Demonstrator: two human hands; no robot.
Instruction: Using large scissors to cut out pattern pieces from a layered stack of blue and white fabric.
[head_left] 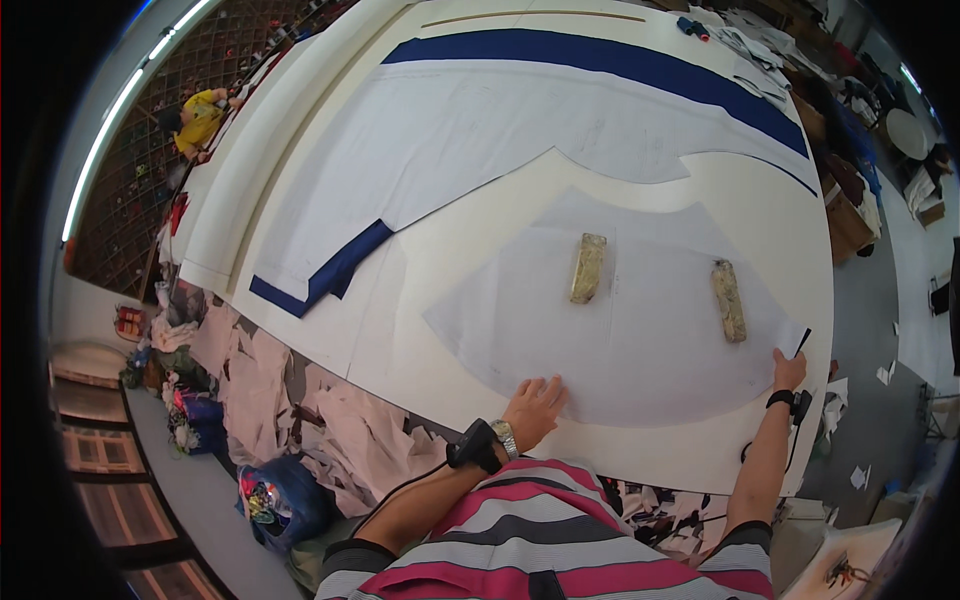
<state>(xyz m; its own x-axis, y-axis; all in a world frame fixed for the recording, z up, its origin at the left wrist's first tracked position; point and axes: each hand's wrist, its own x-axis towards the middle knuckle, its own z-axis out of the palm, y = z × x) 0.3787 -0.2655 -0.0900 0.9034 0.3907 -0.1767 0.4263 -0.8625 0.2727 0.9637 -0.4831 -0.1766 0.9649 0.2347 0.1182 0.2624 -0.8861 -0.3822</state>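
A thin, pale paper pattern piece (655,365) with a curved near edge lies flat on the white table (440,255). Two brick-shaped weights in yellowish wrapping rest on it: one weight (588,268) near the middle, the other weight (729,300) towards the right. My left hand (535,410) lies with fingers stretched out on the near left part of the curved edge. At the pattern's right corner, my right hand (789,370) is closed around a slim black pen (803,343), which points up and away.
Beyond the pattern, a large pale sheet (480,130) covers dark blue fabric (600,55). A long white roll (250,180) runs along the left. A person in yellow (200,120) is at the far left. Pink scraps (260,380) and a blue bag (285,500) lie below the table's left edge.
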